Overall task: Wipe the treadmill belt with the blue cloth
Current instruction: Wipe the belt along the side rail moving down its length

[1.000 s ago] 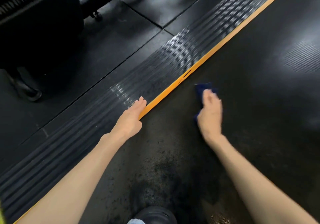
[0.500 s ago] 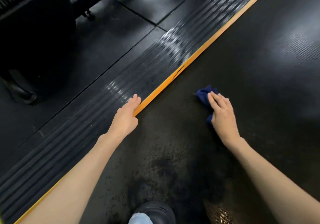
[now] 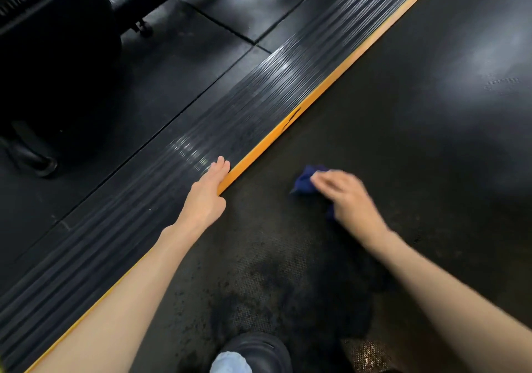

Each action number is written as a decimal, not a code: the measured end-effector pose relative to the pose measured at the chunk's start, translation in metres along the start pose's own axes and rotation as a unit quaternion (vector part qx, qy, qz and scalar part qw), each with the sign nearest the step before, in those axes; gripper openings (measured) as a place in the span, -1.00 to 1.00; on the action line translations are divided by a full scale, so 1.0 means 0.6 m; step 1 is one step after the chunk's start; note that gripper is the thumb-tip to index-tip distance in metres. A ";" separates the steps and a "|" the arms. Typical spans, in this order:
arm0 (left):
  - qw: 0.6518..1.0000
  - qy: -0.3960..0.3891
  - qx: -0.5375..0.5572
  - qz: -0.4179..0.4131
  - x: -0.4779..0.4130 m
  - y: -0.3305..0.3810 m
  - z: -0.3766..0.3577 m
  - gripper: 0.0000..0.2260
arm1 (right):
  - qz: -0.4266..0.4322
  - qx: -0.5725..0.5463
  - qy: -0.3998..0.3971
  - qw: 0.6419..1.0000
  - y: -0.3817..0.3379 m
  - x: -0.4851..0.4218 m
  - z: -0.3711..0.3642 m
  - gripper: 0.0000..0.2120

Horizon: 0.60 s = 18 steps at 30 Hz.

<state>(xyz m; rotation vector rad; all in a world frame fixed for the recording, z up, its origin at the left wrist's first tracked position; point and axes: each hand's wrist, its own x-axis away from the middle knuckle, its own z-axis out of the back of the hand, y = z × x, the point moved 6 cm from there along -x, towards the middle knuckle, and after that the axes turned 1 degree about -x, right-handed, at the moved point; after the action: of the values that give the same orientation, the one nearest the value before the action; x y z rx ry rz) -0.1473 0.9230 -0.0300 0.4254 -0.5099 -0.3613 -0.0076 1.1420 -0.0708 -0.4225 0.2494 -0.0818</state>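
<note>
The right hand (image 3: 349,200) and the blue cloth (image 3: 303,181) have slid a little to the left and a bit nearer since half a second ago. The hand looks blurry now. The left hand (image 3: 205,197) has stayed in the same spot.

The cloth lies on the treadmill belt (image 3: 403,113), under the right hand's fingers. A bunched bit pokes out to the left past the fingertips, and a small bit shows under the near side of the palm. The grip is flat: the fingers lie almost straight on top of the cloth and press it down, as far as the blur shows.

The left hand holds nothing. Its fingers are straight and close together, and it rests flat on the ribbed side rail (image 3: 244,99), right beside the yellow strip (image 3: 316,96) at the belt's left edge.

Near the person, the belt has a dark speckled patch (image 3: 259,286). A black shoe (image 3: 259,349) stands on the belt at the near edge. Far left, a big dark machine (image 3: 57,70) sits on the black floor mats (image 3: 172,70).
</note>
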 end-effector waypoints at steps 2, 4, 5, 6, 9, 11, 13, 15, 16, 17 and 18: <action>1.000 -0.005 -0.002 -0.004 0.000 0.004 0.000 -0.24 | -0.116 0.018 0.047 0.992 0.049 -0.007 0.031 -0.49; 1.000 -0.006 -0.005 -0.005 0.000 0.006 -0.001 -0.24 | -0.201 0.002 0.093 0.975 0.035 -0.009 0.031 -0.46; 1.000 -0.004 -0.007 -0.007 -0.001 0.005 -0.001 -0.23 | -0.196 -0.012 0.104 0.975 0.002 -0.010 0.017 -0.47; 1.000 -0.002 -0.009 -0.009 -0.002 0.003 -0.001 -0.23 | -0.156 -0.039 0.086 0.983 -0.048 -0.008 -0.008 -0.49; 1.000 0.007 0.001 -0.023 -0.003 -0.002 -0.002 -0.23 | 0.056 -0.134 -0.074 0.987 -0.225 0.024 -0.096 -0.48; 1.000 0.014 -0.003 -0.027 -0.004 -0.004 -0.002 -0.23 | 0.180 -0.128 -0.177 0.959 -0.277 0.049 -0.130 -0.51; 0.999 0.014 -0.004 -0.034 -0.008 -0.011 0.000 -0.24 | 0.247 -0.091 -0.177 0.948 -0.247 0.035 -0.126 -0.56; 0.999 0.003 0.006 -0.046 -0.012 -0.021 0.004 -0.25 | 0.194 -0.054 -0.127 0.971 -0.172 -0.009 -0.101 -0.56; 0.999 -0.006 0.008 -0.052 -0.013 -0.026 0.007 -0.26 | 0.136 -0.031 -0.093 0.986 -0.124 -0.036 -0.085 -0.53; 0.998 -0.012 0.008 -0.056 -0.014 -0.029 0.010 -0.27 | 0.071 -0.010 -0.063 0.995 -0.076 -0.060 -0.067 -0.47; 0.998 -0.015 0.006 -0.057 -0.014 -0.032 0.012 -0.29 | 0.005 0.003 -0.044 0.999 -0.033 -0.080 -0.051 -0.39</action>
<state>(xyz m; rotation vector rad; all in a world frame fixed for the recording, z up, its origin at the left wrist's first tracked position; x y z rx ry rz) -0.1623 0.9082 -0.0363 0.4627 -0.5184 -0.4758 -0.0625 1.1180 -0.0787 -0.4171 0.1651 -0.0532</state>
